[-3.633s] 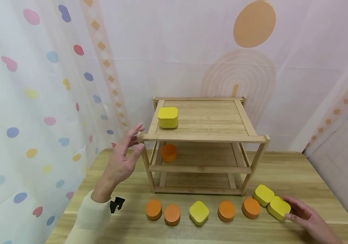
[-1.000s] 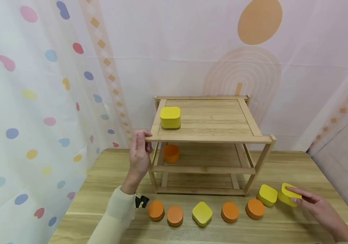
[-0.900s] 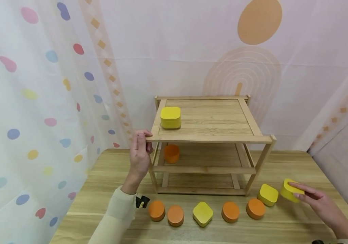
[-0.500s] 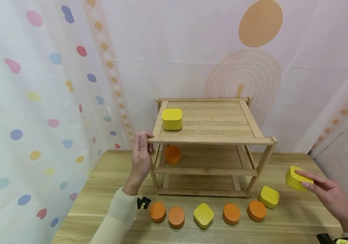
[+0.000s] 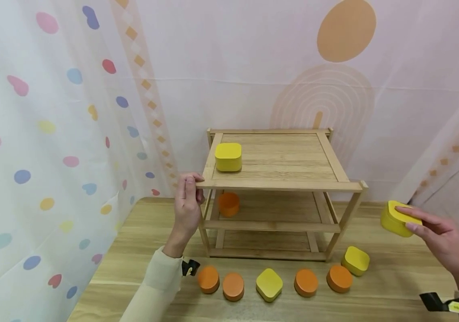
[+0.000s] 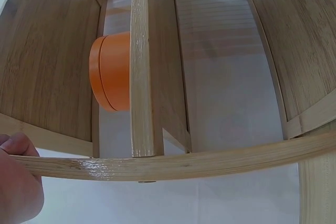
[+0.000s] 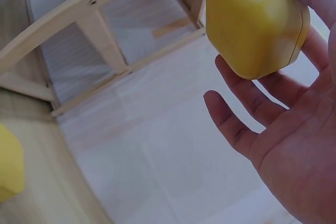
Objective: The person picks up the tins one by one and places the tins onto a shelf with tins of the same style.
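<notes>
My left hand [image 5: 187, 210] grips the front left corner of a wooden three-tier shelf [image 5: 282, 154]; in the left wrist view its fingers [image 6: 21, 182] curl at the rail. Off to the right, my right hand [image 5: 447, 243] pinches a yellow rounded-square box [image 5: 398, 220] by thumb and fingers, raised above the table. A lid seam shows on this box [image 7: 252, 24] in the right wrist view. Another yellow box [image 5: 228, 157] sits on the top tier at the left. Under it, on the middle tier, is a round orange lidded box [image 5: 228, 204].
Before the shelf, round orange boxes [image 5: 208, 280] and a yellow box [image 5: 269, 285] stand in a row on the wooden table [image 5: 133, 250]. One more yellow box [image 5: 355, 260] stands near the shelf's front right leg. A patterned curtain [image 5: 233, 67] hangs behind.
My left hand has moved from beside the shelf corner to gripping it. My right hand has taken the rightmost yellow box off the table and raised it up and to the right.
</notes>
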{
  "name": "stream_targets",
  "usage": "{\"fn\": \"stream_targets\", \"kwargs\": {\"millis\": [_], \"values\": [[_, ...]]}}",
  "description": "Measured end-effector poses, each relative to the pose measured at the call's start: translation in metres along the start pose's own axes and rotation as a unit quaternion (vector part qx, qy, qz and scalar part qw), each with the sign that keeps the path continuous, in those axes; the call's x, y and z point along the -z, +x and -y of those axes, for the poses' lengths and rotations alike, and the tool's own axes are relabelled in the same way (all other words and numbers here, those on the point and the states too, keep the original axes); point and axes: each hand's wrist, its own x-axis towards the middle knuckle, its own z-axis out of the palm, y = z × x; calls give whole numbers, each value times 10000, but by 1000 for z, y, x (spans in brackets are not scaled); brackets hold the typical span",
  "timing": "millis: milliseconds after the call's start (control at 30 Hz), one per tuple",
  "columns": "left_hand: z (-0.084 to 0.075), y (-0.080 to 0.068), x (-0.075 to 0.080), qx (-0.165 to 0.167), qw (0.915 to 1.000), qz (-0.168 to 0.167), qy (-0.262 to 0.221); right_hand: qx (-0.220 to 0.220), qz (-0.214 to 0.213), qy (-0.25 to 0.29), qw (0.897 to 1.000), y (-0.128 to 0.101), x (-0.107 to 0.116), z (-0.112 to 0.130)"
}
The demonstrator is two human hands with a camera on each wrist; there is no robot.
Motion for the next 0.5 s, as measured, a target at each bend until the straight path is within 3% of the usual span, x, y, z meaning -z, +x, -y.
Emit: {"fn": "stream_targets", "kwargs": {"millis": [100, 200, 367, 500], "values": [[0, -1, 1, 38, 10000, -8, 35, -144, -106, -517, 9985, 5, 0, 7], [0, -1, 1, 65, 10000, -11, 60, -281, -170, -649, 9973, 10, 1, 14], [0, -1, 1, 26, 10000, -19, 34, -329, -141, 404, 9985, 18, 5, 24], [-1, -1, 0, 7, 10000, -5, 8, -89, -205, 428, 9988, 25, 8, 29]]}}
